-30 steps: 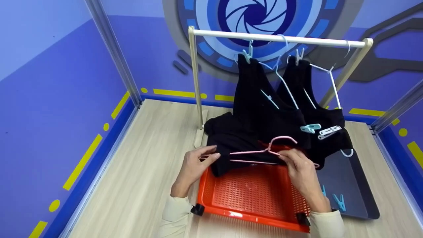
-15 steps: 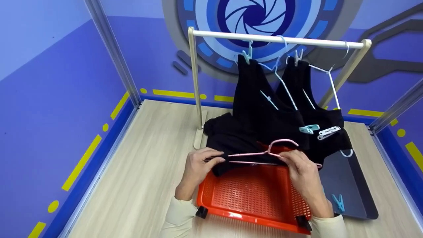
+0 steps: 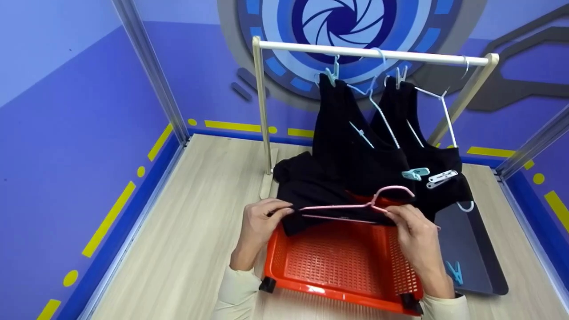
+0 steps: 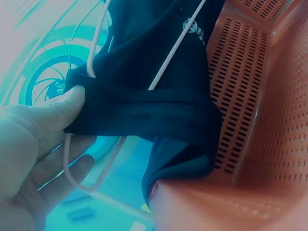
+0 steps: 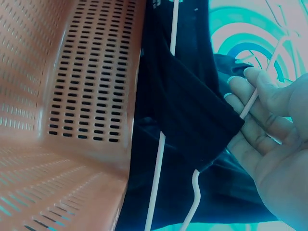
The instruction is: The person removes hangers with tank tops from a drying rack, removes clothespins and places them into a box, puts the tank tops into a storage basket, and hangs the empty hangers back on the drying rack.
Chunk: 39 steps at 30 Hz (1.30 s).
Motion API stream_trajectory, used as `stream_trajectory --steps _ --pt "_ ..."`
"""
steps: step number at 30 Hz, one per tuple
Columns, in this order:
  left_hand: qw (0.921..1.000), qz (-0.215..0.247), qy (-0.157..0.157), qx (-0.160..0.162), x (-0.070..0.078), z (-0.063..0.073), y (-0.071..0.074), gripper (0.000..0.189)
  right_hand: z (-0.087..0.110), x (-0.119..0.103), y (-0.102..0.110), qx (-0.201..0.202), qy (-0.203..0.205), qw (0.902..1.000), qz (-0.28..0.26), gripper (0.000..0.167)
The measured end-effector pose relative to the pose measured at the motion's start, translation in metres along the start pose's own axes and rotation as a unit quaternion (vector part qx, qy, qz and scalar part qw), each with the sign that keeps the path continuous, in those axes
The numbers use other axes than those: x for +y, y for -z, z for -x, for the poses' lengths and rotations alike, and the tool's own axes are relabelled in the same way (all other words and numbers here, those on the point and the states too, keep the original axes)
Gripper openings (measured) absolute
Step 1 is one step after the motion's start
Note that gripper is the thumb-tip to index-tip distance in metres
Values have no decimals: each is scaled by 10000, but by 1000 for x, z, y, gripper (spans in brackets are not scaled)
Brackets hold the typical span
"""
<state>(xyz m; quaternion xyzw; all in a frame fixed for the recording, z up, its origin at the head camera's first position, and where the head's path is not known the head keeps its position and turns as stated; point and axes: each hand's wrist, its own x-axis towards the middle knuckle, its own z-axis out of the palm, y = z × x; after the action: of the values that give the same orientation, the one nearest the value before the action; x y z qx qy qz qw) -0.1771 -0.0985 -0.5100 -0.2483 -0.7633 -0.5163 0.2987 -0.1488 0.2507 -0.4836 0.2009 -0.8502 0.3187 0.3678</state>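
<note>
Black cloth (image 4: pixel 115 113) sits in left hand (image 3: pixel 262 220), pink hanger (image 3: pixel 338 206) in right hand (image 3: pixel 417 229).

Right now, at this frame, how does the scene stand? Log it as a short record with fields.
Left hand: pinches the held garment, black, near one end of the pink hanger
Right hand: pinches the pink hanger's other arm
Basket: red, in front of the rack
Rack: two black garments hung, one on a blue hanger, one on a white hanger
Tray: grey, right of the basket, with a blue clip in it
</note>
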Motion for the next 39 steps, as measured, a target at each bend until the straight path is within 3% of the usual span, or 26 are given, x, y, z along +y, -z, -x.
stream_trajectory --steps 8,16,22,33,39 --pt "9995 -59 120 288 -5 2 6 10 4 4 7 60 -200 9998 -41 24" --pt "9963 -74 603 606 -8 3 9 9 5 7 11 317 -264 9988 -263 26" --pt "9900 -156 1156 793 -8 5 13 7 7 11 17 417 -424 9980 -216 27" --pt "9828 -285 1657 762 -10 7 13 6 9 12 20 429 -601 9960 -503 26" --pt "9827 6 1810 383 -6 6 8 7 6 7 19 383 -564 9961 -563 27"
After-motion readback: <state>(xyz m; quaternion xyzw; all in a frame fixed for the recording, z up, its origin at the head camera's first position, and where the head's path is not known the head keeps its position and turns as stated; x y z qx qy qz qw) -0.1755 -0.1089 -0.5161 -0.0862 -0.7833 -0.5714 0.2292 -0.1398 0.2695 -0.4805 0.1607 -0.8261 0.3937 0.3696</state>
